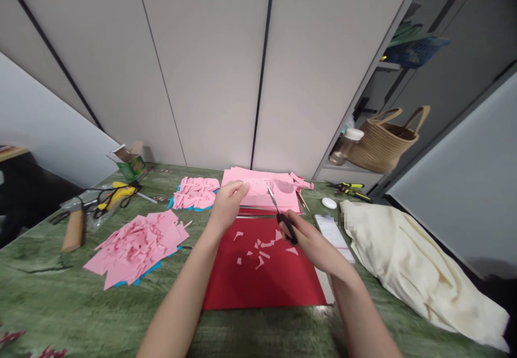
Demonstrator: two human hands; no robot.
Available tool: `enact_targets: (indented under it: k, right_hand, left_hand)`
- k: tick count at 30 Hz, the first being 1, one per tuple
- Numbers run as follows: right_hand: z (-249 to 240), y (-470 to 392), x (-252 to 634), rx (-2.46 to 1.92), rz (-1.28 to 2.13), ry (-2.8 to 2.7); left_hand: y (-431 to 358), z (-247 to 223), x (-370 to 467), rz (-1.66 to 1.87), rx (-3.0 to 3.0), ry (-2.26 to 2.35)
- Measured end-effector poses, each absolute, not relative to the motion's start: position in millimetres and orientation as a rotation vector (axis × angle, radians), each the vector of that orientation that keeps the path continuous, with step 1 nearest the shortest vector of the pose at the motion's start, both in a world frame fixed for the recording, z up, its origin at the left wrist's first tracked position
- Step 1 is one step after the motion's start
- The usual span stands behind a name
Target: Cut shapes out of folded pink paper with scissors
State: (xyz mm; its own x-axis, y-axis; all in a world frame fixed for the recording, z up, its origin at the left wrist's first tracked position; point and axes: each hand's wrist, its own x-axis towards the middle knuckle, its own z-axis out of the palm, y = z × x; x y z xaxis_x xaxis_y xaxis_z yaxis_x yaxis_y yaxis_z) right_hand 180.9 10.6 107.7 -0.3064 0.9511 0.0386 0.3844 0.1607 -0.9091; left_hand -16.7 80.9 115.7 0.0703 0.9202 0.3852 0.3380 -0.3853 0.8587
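My left hand (229, 202) pinches the left end of a small pink paper piece (257, 187), held up in front of a stack of pink sheets (242, 175). In my right hand (302, 234) are black-handled scissors (287, 226), their blades pointing up and away at the right side of that piece. Whether the blades touch the paper is too small to tell. Below my hands lies a red sheet (262, 288) with several small pink scraps (264, 245) scattered on it.
Left: a pink scrap pile (141, 242), pink cut-outs (197, 192), a green box (131, 165) and a yellow-handled tool (117, 194). Right: a phone (333, 234), a white mouse (329, 203), pliers (351, 190) and cream cloth (416, 261). A cabinet wall (210, 67) stands behind.
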Motion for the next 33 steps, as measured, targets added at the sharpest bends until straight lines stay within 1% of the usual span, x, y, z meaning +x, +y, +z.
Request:
enact_targets:
  k: [3,11,27,33]
  right_hand:
    - [105,12,181,-1.272,1.161,-1.758]
    - [95,13,186,-1.323,1.144,-1.721]
    - [107,9,184,-1.316,1.079,-1.813]
    - [109,11,191,-1.334,1.141,-1.812]
  left_hand:
    - [79,117,-15,1.299,1.867,1.271]
    - [76,120,-13,1.289,1.922,1.283]
    - [80,117,-15,1.286,1.859,1.221]
    - [83,114,-15,1.293,1.795,1.212]
